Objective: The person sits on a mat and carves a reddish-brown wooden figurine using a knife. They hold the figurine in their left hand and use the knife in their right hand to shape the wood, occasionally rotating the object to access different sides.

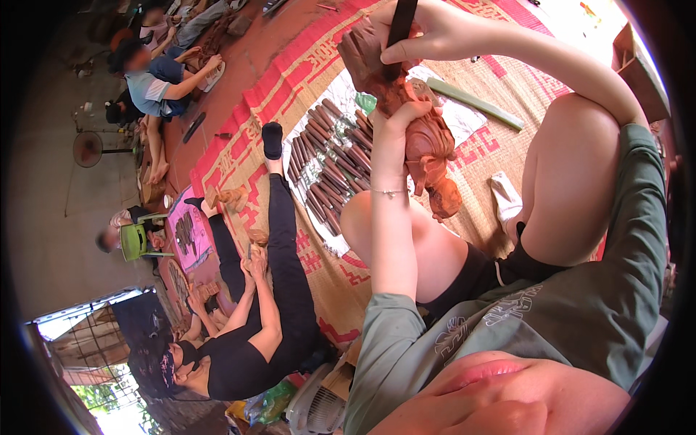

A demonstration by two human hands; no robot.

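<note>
A reddish-brown carved wooden figure [429, 148] is held up above the mat, tilted, its rough block end up and a rounded end low. My left hand [403, 116] is closed around its middle; a thin bracelet circles that wrist. At the top, my right hand [428, 36] grips a dark flat strip [401, 32] against the block end. Whether the strip is a tool or an abrasive band I cannot tell. Below and left of the figure, several wood-handled carving tools [326, 159] lie in rows on a pale cloth [335, 245].
A long green bar [478, 104] lies right of the figure on the patterned woven mat [326, 279]. To the left, a co-worker in black [239, 359] sits with legs stretched out, hands on a pale wood piece. A fan [319, 409] stands nearby. Other people [156, 87] sit farther off.
</note>
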